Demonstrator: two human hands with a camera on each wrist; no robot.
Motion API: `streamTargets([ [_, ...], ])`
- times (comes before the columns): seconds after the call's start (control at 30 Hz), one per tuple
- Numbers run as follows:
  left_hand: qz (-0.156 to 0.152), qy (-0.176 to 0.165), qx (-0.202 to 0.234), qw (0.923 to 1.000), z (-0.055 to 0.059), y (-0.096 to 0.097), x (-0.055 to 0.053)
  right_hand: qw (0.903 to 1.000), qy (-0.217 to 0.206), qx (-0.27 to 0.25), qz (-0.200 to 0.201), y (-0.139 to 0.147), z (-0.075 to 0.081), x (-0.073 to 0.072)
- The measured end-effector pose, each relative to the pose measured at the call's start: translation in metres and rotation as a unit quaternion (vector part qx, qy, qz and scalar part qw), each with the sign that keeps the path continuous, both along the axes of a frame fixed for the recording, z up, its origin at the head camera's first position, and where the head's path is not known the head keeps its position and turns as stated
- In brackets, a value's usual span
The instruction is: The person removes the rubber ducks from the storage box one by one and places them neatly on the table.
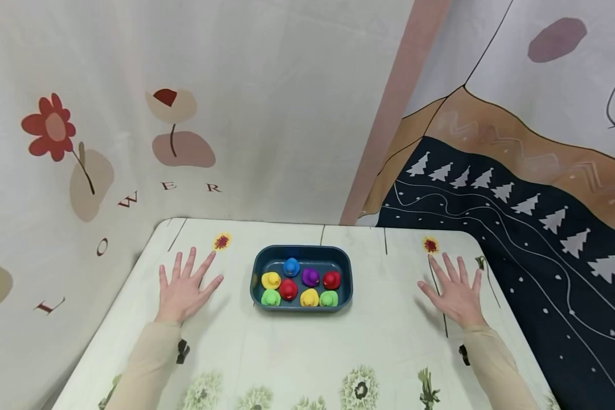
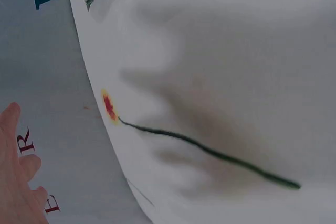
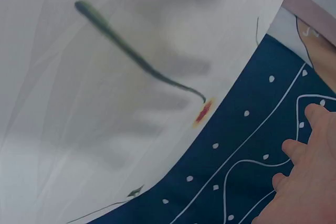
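Nearest the person, two sleeved forearms reach in over the near edge of the tabletop (image 1: 287,353), whose cloth carries printed flowers. The left hand (image 1: 184,287) lies flat on the cloth toward the left edge, fingers straight and spread wide, holding nothing. The right hand (image 1: 456,293) lies the same way toward the right edge, fingers fanned, palm down, empty. Between them, well apart from both, a dark blue tray (image 1: 258,267) sits at the middle of the tabletop, toward the far edge.

Eight small toy ducks sit in the tray. The near row holds a green duck (image 1: 270,297), a red duck (image 1: 288,289), a yellow duck (image 1: 310,297) and another green duck (image 1: 329,298). Behind them are a second yellow duck (image 1: 271,279), a purple duck (image 1: 310,277) and a second red duck (image 1: 331,279). A blue duck (image 1: 291,267) sits farthest back.

The wrist views show only fingertips, cloth and finger shadows. Beyond the far edge hang printed backdrops.
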State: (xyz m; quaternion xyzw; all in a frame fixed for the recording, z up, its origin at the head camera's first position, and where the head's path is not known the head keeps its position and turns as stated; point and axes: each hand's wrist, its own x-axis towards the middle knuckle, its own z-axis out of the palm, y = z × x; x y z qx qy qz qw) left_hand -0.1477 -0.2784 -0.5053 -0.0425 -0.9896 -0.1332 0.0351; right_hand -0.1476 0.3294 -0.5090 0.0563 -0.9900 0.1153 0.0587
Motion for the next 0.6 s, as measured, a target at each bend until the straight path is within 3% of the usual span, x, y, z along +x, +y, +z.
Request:
streamTargets([
  [0.33, -0.002, -0.010, 0.016, 0.9998, -0.018, 0.020, 0.004, 0.9996, 0.008, -0.004, 0.026, -0.024, -0.003, 0.000],
  [0.6, -0.017, -0.013, 0.023, 0.9995, -0.029, 0.044, 0.000, 0.9976, 0.020, -0.004, 0.067, -0.050, -0.010, -0.004],
])
